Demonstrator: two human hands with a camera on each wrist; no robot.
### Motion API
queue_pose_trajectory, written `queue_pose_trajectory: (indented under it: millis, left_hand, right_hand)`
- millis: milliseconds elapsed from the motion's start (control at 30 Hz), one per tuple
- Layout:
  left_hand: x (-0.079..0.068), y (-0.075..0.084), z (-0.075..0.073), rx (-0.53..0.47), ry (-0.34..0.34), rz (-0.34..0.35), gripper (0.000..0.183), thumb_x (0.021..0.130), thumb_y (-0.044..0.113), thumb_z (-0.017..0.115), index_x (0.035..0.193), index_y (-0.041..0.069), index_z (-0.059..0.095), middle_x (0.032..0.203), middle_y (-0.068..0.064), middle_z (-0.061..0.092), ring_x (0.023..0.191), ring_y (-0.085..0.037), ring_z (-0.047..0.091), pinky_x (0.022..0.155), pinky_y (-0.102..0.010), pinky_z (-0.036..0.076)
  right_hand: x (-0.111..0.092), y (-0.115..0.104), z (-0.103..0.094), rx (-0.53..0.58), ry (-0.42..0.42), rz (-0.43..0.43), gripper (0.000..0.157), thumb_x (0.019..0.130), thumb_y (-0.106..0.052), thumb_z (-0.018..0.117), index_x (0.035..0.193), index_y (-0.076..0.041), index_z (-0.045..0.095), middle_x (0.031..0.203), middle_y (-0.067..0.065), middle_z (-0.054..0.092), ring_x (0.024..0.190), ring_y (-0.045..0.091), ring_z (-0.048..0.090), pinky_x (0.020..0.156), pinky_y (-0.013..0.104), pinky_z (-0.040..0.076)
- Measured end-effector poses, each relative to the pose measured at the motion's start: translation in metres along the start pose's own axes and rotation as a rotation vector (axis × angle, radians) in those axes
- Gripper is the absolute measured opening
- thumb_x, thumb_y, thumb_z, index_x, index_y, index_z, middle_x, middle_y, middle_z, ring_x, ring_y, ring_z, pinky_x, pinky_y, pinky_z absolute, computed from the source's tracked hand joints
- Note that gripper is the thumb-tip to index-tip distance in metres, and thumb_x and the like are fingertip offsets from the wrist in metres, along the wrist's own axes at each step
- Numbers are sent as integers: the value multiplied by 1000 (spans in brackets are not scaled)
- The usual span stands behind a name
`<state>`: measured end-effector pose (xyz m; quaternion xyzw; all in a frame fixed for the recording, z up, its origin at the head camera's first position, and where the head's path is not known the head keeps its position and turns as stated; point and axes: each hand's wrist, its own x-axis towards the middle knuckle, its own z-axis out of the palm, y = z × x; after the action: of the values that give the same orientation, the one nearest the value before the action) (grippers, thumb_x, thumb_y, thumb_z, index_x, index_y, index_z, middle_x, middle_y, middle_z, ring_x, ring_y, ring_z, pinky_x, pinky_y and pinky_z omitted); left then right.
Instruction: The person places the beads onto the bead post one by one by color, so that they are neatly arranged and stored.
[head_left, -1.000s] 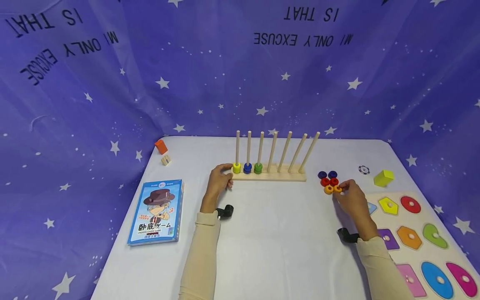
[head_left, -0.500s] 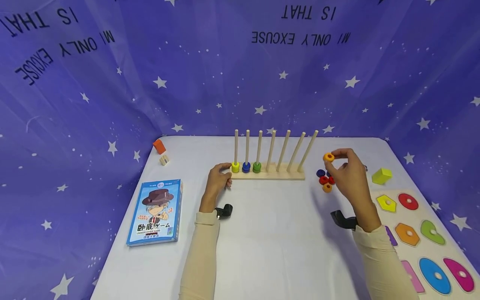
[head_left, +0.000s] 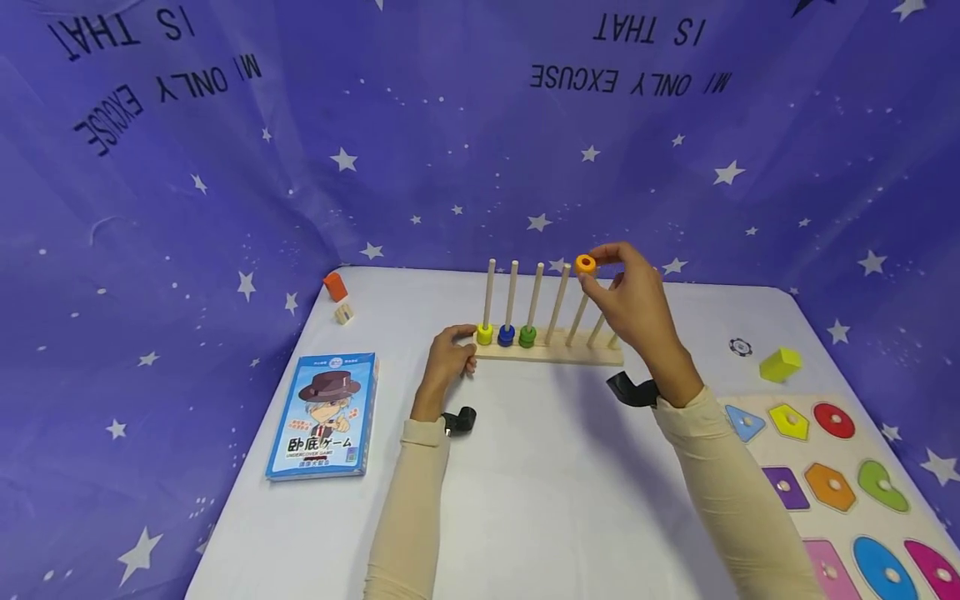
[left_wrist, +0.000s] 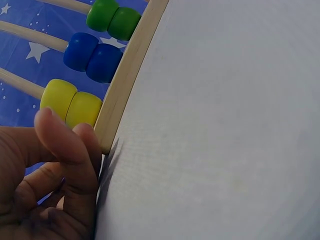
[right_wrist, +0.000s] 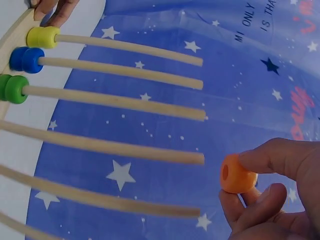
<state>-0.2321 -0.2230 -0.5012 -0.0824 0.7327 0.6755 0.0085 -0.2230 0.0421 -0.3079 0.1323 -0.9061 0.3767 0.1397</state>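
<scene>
A wooden peg stand point(head_left: 551, 353) with several upright pegs stands at the back of the white table. Yellow beads point(left_wrist: 74, 102), blue beads point(left_wrist: 93, 56) and green beads point(left_wrist: 114, 19) sit in pairs at the bottom of its three leftmost pegs. My left hand point(head_left: 447, 360) holds the stand's left end, fingers curled about it beside the yellow beads. Raised near the peg tops, my right hand point(head_left: 633, 304) pinches an orange bead point(right_wrist: 239, 173) between thumb and fingers. The bead's hole faces the peg tips in the right wrist view, and the bead is apart from them.
On the left lie a blue game box point(head_left: 322, 417), an orange block point(head_left: 335, 287) and a small wooden cube point(head_left: 343, 314). At right are a poker chip point(head_left: 740, 347), a yellow-green block point(head_left: 780, 365) and a shape puzzle board point(head_left: 757, 450). My right arm hides the loose beads.
My right hand has picked up one orange bead from the loose group, lifted it and carried it left to above the peg stand. The left hand has stayed at the stand's end.
</scene>
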Motion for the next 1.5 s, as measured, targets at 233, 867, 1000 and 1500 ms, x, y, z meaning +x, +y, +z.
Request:
queue_pose_trajectory:
  millis: [233,867,1000,1500]
  left_hand:
    - [-1,3,6,1,-17,-5,37,87,-8,57,123,0,59,116,-17,58,51,-12,55,43,-22,51]
    - [2,5,6,21,-11,21,37,87,-7,57,123,0,60,113,-17,59,49,-12,55,42,-22,50]
    - [2,5,2,30,2,24,36,87,-6,58,122,2,61,114,-15,60,48,-12,55,41,-21,50]
    - [-2,0,3,20,5,12,35,89,-5,58,122,3,61,113,-13,60,48,-11,54,42,-21,49]
  right_hand:
    - [11,2,10,-36,-26,9,37,89,-25,68,121,-10,57,114,5,60,65,22,48,48,33,42]
    - [-32,49,-44,-54,268,129,44,90,-28,63,130,-13,55,121,5,56,69,14,50,59,22,40]
    - [-54,102,-46,-88,190,300,50,92,-34,59,133,-8,49,123,12,53,83,24,53,65,29,43]
    - [-118,200,4,-198,-81,408,40,88,-21,67,112,6,50,100,24,57,88,36,54,69,45,46]
